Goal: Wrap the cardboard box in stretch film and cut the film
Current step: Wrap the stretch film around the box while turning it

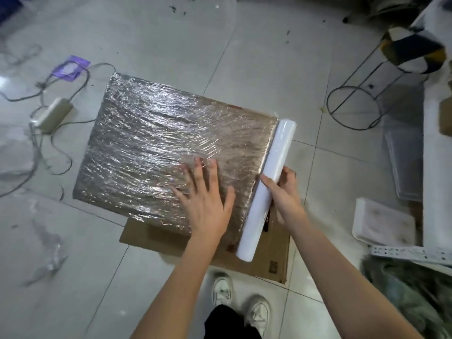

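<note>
"Where are you?"

"On a shiny tile floor (244, 45) with wires (49, 99), a wire stool (354, 104) and a white tray (384, 223) around. My box (159, 143) sits on flat cardboard (276, 245)."

"How does it look?"

"Crinkly, shiny film (137, 123) covers its top. My left hand (205, 194) lies flat on it, fingers spread. My right hand (283, 192) curls round the smooth white roll (271, 182) at the box's right edge."

Beyond the box (171, 143), the far floor (171, 33) gives you open tile. On the left, cables (41, 89) and an adapter (52, 115) lie close. On the right, a wire stand (354, 106) and a tray (384, 221) narrow your passage beside the roll (269, 187).
</note>
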